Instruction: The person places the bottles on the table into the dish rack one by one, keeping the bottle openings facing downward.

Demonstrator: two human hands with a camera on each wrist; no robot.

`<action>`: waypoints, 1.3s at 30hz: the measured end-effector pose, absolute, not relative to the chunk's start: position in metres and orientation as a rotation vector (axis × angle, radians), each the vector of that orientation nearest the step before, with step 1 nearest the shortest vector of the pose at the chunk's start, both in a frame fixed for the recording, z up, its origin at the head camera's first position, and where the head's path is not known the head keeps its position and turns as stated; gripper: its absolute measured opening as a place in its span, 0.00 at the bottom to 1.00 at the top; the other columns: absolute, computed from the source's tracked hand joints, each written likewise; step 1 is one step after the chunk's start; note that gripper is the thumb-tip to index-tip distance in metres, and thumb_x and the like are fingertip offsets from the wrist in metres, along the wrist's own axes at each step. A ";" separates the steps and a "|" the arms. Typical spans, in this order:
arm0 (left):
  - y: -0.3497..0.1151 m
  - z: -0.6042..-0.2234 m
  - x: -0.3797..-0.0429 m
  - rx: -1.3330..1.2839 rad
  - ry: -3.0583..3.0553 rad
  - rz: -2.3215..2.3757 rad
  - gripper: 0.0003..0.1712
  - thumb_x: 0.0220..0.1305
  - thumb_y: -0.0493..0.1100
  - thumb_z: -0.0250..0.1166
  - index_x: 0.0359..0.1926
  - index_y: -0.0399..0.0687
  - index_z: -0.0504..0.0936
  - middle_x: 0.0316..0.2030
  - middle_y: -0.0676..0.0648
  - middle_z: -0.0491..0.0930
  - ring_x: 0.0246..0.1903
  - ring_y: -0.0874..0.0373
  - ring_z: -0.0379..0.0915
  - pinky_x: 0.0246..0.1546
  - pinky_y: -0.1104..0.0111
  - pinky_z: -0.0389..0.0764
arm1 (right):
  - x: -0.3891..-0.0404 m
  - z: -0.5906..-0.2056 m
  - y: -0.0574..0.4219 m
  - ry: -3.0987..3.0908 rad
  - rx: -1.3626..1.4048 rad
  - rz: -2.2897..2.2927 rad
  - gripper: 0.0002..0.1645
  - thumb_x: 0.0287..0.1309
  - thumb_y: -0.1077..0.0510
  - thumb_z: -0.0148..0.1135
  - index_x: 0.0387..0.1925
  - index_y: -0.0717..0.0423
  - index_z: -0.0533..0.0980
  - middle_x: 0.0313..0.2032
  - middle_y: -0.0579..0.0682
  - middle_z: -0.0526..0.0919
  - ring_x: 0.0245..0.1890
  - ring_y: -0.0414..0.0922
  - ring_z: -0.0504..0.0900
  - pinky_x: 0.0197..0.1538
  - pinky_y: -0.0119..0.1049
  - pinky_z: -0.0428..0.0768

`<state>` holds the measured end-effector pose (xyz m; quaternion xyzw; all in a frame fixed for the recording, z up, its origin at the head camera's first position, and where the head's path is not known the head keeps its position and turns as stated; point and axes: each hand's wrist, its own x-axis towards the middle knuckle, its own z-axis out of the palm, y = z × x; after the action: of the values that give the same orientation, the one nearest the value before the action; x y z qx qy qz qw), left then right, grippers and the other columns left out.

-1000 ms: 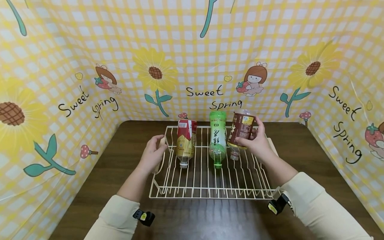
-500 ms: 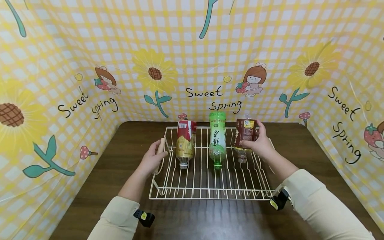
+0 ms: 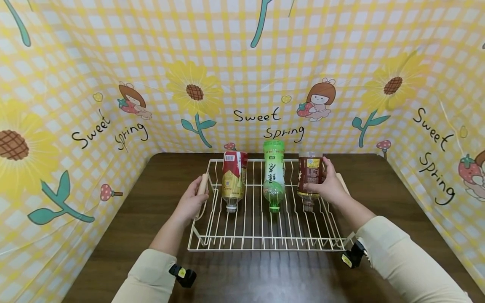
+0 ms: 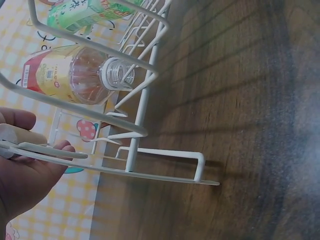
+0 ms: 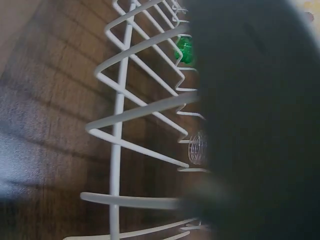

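In the head view my left hand (image 3: 192, 201) grips the wooden handle (image 3: 203, 184) at the left end of a cream wire dish rack (image 3: 242, 249). My right hand (image 3: 329, 181) holds a brown-labelled plastic bottle (image 3: 311, 168), upside down with its neck low among the right-hand wires. Left of it a green bottle (image 3: 273, 168) stands neck down in the rack. A red and gold labelled bottle (image 3: 233, 176), also inverted, is near the left end. The left wrist view shows its open clear neck (image 4: 117, 73). A dark blur hides most of the right wrist view.
The rack stands on a dark wooden table (image 3: 242, 277). A second wooden handle (image 3: 342, 183) is at its right end, partly behind my right hand. Yellow checked cloth (image 3: 242, 84) rises around the back and both sides.
The right hand has moved the brown-labelled bottle rightward and lowered it, from tilted to nearly upright inverted. The left hand's fingers have closed round the rack handle. The other bottles stay put.
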<state>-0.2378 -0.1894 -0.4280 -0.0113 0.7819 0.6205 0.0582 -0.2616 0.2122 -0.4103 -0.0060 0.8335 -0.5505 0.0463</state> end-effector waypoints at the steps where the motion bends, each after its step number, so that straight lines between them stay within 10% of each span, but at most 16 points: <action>1: -0.189 -0.428 -0.238 -0.039 2.365 1.886 0.42 0.66 0.26 0.47 0.76 0.33 0.39 0.75 0.29 0.45 0.70 0.33 0.56 0.72 0.51 0.59 | -0.262 -0.411 0.212 2.556 -0.014 -1.668 0.68 0.56 0.61 0.67 0.76 0.47 0.24 0.72 0.75 0.47 0.71 0.67 0.57 0.62 0.58 0.74; 39: -0.186 -0.430 -0.237 -0.051 2.349 1.906 0.42 0.67 0.27 0.48 0.77 0.36 0.39 0.76 0.31 0.44 0.70 0.34 0.55 0.73 0.50 0.58 | -0.258 -0.416 0.210 2.532 0.006 -1.634 0.63 0.60 0.61 0.62 0.76 0.55 0.26 0.73 0.73 0.49 0.69 0.68 0.60 0.66 0.59 0.69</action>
<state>-0.2373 -0.1863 -0.4303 -0.0168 0.7752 0.6288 0.0580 -0.2581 0.2097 -0.4162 0.0021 0.8385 -0.5412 0.0639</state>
